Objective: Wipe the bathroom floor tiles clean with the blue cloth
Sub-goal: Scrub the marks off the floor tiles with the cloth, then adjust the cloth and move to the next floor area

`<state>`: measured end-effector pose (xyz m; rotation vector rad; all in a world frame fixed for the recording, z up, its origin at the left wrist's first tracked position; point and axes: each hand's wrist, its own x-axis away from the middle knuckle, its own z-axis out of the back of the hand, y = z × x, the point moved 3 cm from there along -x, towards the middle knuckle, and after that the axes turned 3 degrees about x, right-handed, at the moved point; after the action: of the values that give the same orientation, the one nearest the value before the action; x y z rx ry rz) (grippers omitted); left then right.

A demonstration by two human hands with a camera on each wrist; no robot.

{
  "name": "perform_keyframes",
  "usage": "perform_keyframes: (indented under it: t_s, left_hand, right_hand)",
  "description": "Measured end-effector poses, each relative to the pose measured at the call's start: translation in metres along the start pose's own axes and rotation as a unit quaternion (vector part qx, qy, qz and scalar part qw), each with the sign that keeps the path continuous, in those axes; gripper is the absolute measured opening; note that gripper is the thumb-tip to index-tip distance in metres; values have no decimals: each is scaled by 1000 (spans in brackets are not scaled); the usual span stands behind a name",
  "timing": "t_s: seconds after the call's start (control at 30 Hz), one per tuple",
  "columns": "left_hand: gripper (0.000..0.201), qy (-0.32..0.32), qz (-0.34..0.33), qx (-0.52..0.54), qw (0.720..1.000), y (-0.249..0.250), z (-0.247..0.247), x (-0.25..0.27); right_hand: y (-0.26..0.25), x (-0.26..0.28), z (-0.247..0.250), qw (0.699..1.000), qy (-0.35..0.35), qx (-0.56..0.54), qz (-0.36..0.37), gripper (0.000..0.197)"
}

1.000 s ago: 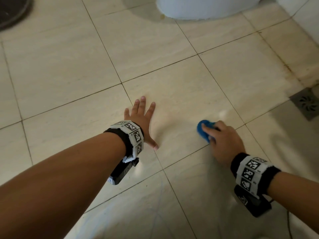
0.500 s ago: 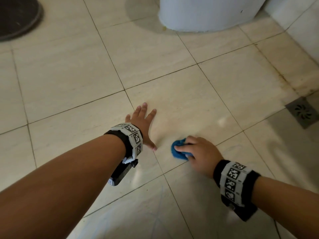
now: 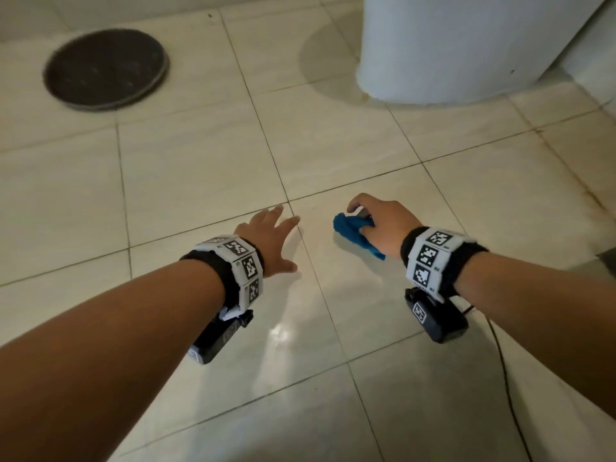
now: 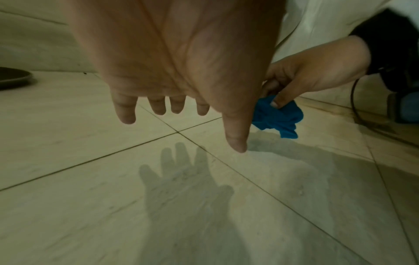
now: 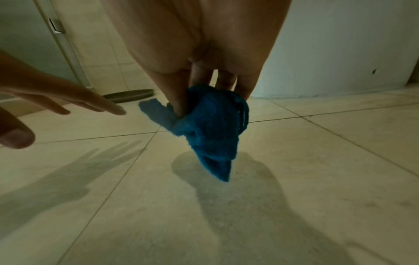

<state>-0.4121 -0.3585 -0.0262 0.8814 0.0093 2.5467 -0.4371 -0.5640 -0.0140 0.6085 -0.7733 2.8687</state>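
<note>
The blue cloth (image 3: pixel 353 233) is bunched up and hangs from my right hand (image 3: pixel 380 225), which pinches it between thumb and fingers just above the beige floor tiles (image 3: pixel 200 161). In the right wrist view the cloth (image 5: pixel 211 132) dangles clear of the floor, its shadow below it. My left hand (image 3: pixel 273 241) hovers above the tiles to the left of the cloth with fingers spread and straight, holding nothing. In the left wrist view the left hand's fingers (image 4: pixel 158 105) float over a grout crossing, and the cloth (image 4: pixel 276 118) shows to the right.
A white toilet base (image 3: pixel 466 51) stands at the back right. A dark round lid (image 3: pixel 106 68) lies on the floor at the back left. A black cable (image 3: pixel 506 378) trails from my right wrist across the tiles. A door frame (image 5: pixel 59 44) shows far left.
My right hand has lifted the blue cloth off the tile. My left hand has risen from the floor. The view has tilted up, showing more of the toilet and the round lid.
</note>
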Motion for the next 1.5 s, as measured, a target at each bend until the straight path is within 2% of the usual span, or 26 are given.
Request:
perform_keyframes:
  t_s: [0.13, 0.23, 0.4, 0.53, 0.67, 0.83, 0.93, 1.0, 1.1, 1.27, 1.5]
  left_hand:
    - [89, -34, 27, -13, 999, -7, 10, 22]
    - [87, -56, 35, -13, 998, -5, 21, 43]
    - [85, -95, 42, 14, 995, 4, 43, 92]
    - [84, -114, 25, 62, 991, 16, 69, 148]
    - [82, -116, 9, 127, 985, 25, 115, 201]
    - [76, -87, -9, 282, 956, 27, 177, 257]
    - [58, -75, 4, 329, 941, 19, 205, 289]
    - [41, -65, 25, 337, 939, 6, 217, 307]
    - [24, -36, 76, 357, 930, -16, 228, 334]
    - [19, -7, 126, 385, 914, -28, 227, 376]
    - [22, 41, 161, 426, 889, -1, 202, 432]
  right_hand:
    - [2, 14, 8, 992, -48, 115, -30, 48]
    - [-3, 35, 19, 971, -86, 223, -6, 45]
    - [-30, 82, 47, 954, -116, 276, 14, 34]
    - [-66, 120, 80, 958, -131, 254, 15, 22]
    - [-120, 154, 115, 966, -151, 208, 19, 15]
    - [-196, 190, 151, 987, -148, 47, 32, 15]
    - [-237, 208, 164, 989, -138, -46, 14, 19]
    - [-261, 216, 168, 987, -149, -65, 14, 18]
    - [-290, 227, 170, 986, -151, -65, 28, 15]
    - [-314, 247, 170, 985, -138, -89, 43, 14]
    - [-314, 290, 155, 981, -161, -35, 105, 51]
